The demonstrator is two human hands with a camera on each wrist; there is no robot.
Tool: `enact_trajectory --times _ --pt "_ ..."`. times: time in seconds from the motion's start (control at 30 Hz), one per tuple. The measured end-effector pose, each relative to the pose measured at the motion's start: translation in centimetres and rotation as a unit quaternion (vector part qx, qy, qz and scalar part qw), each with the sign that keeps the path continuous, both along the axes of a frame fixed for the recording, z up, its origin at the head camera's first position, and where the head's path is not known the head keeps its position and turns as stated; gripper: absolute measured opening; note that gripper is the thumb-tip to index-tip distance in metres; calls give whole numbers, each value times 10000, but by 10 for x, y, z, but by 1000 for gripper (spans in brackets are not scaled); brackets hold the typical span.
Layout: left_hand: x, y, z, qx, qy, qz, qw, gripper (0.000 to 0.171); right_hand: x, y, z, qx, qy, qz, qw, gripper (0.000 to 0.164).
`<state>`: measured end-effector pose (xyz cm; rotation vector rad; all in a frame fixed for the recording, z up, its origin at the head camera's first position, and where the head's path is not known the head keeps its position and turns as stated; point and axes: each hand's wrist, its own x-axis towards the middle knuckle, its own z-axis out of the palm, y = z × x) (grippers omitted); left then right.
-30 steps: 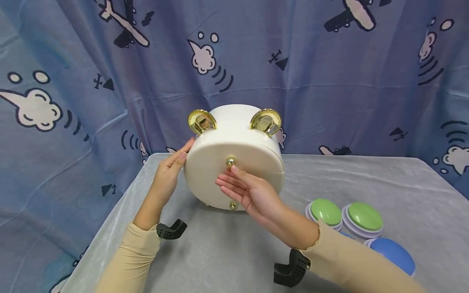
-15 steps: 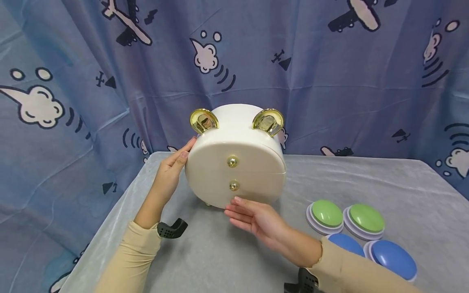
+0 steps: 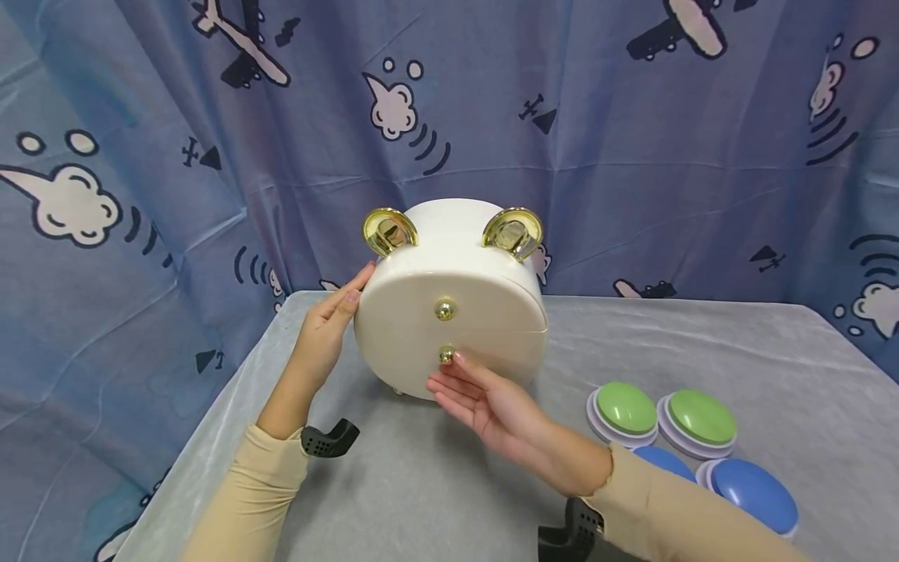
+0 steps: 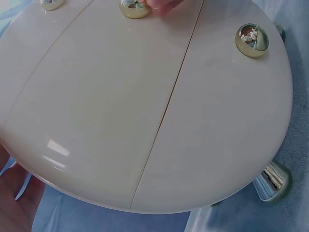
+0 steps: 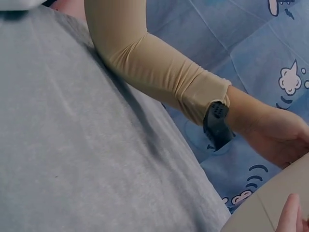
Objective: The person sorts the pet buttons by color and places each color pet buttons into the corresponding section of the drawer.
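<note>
A round white drawer box (image 3: 393,336) with two gold ears stands upright on the table. Its front bears gold knobs; thin seams between the drawers show in the left wrist view. My left hand (image 3: 323,332) rests along the box's left side, fingers fairly straight; some of its fingers (image 4: 19,193) appear at the lower left of that view. My right hand (image 3: 492,402) has its thumb and forefinger at the middle knob (image 3: 446,355), seemingly pinching it. The remaining fingers extend below and hide the lowest knob (image 4: 252,39) from the head view.
Two green domed push buttons (image 3: 627,407) on white bases sit right of the box, with two blue ones (image 3: 755,493) nearer, partly behind the right sleeve. A grey cloth covers the table (image 3: 393,484). A blue patterned curtain (image 3: 477,94) hangs behind.
My right hand moved down from the upper knobs to below the middle knob, then rose slightly to that knob. My left hand stayed against the box's side.
</note>
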<state>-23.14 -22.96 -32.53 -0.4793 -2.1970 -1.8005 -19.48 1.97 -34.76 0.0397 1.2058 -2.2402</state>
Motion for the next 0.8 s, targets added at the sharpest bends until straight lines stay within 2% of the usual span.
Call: enact_trajectory --times 0.2,0.4,0.8 --pt "0 1 0 12 18 20 10000 46 -3 -3 6 -160 -61 -28 9998 24" --pt "1 0 0 -1 35 17 10000 45 -5 -4 5 -268 -123 -43 9996 19" --pt "0 -2 0 -97 61 -50 9999 46 -2 -4 2 -177 -66 -9 9998 19"
